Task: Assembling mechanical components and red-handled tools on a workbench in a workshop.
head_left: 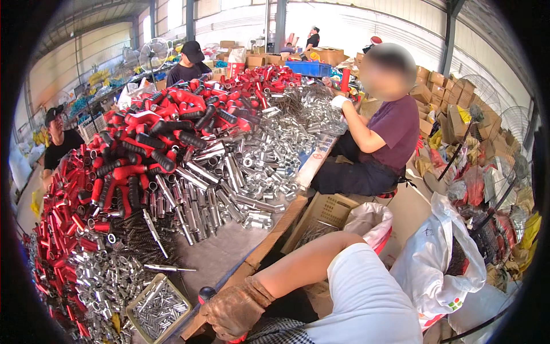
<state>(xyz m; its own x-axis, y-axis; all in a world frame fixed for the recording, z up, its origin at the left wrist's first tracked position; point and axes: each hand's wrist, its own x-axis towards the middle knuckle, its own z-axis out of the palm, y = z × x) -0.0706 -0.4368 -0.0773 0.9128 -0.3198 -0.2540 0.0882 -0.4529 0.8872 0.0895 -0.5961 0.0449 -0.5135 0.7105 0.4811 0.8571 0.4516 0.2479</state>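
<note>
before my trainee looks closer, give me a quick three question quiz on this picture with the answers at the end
1. Pick one: what colour is the glove on the camera wearer's right hand? a) white b) brown c) blue
2. In the picture, does the pale tray of small metal pins lie to the left or to the right of that hand?
3. Fill the gap: the grips heaped on the table are mostly red and ____.

Key: 1 b; 2 left; 3 black
</note>
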